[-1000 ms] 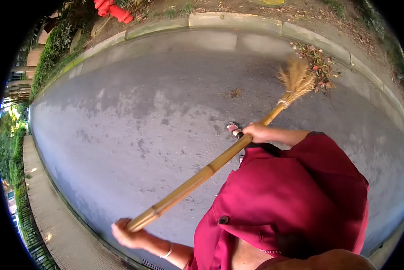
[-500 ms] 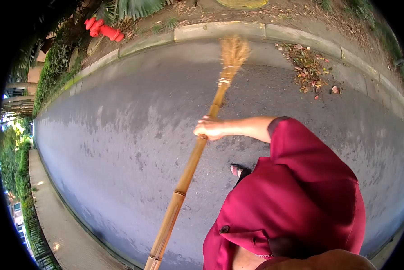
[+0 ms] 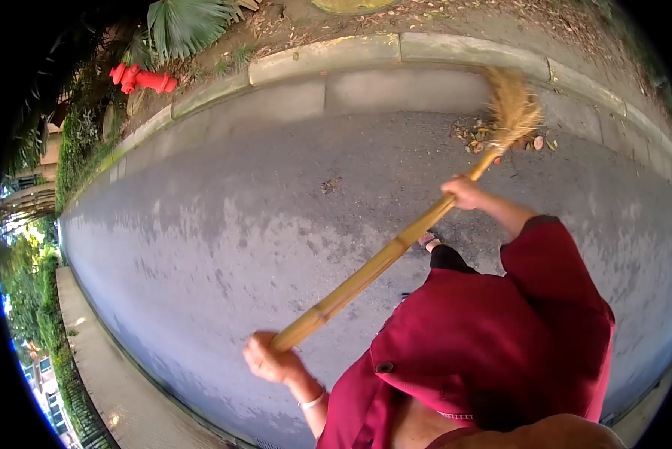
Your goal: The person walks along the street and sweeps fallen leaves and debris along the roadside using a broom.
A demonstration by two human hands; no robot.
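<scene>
A broom with a long bamboo handle (image 3: 366, 275) slants across the view from lower left to upper right. My left hand (image 3: 272, 359), with a bracelet at the wrist, is wrapped round the top end of the handle. Farther down the handle, close to the bristles, my right hand (image 3: 463, 192) grips it. The straw bristles (image 3: 514, 108) are blurred and cover part of a pile of fallen leaves (image 3: 471, 136) by the kerb. A small patch of debris (image 3: 331, 184) lies on the asphalt to the left of the pile.
A stone kerb (image 3: 328, 58) curves along the far side of the road (image 3: 201, 224). Beyond it are a red hydrant (image 3: 143, 78), a palm leaf (image 3: 186, 28) and soil with dry leaves. My sandalled foot (image 3: 429, 240) shows below the handle. A pavement (image 3: 96, 352) runs along the left.
The bristles have swung right from the bare kerbside onto the leaf pile. My left hand, out of view half a second ago, shows again on the handle's end. My right hand has moved right.
</scene>
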